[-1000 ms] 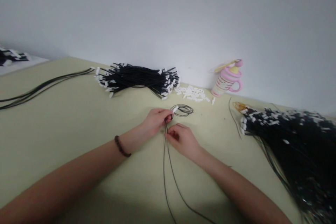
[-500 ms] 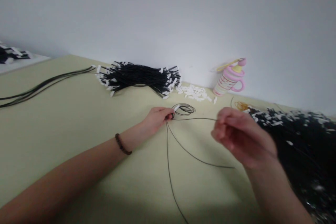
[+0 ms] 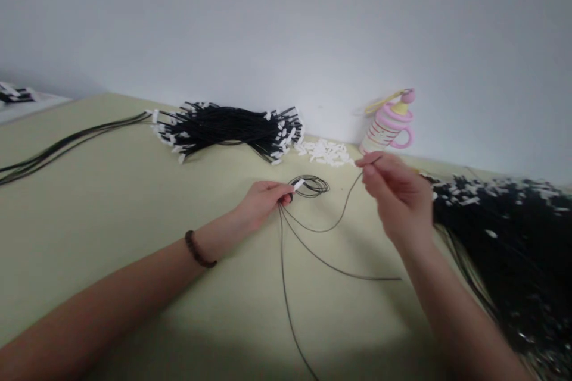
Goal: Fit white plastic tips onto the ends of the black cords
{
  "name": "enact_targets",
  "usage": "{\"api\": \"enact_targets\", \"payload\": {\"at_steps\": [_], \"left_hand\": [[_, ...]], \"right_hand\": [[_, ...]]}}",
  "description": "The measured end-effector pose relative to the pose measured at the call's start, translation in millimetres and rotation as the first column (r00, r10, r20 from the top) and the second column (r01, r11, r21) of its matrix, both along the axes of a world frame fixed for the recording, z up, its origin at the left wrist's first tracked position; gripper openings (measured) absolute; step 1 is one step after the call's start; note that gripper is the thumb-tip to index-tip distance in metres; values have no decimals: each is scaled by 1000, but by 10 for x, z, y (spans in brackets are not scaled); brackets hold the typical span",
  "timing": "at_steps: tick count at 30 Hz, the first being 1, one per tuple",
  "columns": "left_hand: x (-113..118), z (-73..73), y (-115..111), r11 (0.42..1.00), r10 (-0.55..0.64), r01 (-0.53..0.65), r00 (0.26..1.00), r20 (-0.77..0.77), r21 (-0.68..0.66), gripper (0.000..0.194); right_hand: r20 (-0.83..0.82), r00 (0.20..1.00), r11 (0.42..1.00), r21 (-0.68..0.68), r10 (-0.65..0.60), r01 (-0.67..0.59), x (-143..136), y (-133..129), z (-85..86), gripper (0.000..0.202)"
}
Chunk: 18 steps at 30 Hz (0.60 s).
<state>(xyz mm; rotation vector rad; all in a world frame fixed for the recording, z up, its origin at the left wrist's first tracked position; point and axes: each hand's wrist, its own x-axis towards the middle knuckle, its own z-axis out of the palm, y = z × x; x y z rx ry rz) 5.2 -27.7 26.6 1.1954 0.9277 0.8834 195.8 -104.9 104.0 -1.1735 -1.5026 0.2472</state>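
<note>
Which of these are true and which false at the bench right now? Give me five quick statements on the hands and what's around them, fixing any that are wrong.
1. The left hand grips thin dark cords. True.
2. The grip of the right hand has nothing in it. False: the right hand holds one of the thin dark cords, which sags between the two hands.
3. A dark bracelet sits on the right wrist. False: the dark bracelet is on the left wrist.
4. A loose coil lies just beyond the left hand's fingertips. True.
5. The pink-handled container stands to the left of the small white pieces. False: the pink-handled container stands to the right of the small white pieces.
</note>
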Motion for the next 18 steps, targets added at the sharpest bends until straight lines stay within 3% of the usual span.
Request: {"api": "enact_targets", "payload": {"at_steps": [4,8,18], "left_hand": [[21,-69,28,999,3,-3,1000,-2,-38,20],[19,-86,54,998,-20,20,1000,11,-65,18],[-2,-97,56,998,-44,43,999,-5,-44,19]], "right_hand": [[47,997,978,-204,58,-47,-191,166,-478,15],[138,987,970,-239,81,-46,-355,248,-830,18],[235,965,972,-226,113,-58,-384,216,-975,17]]}}
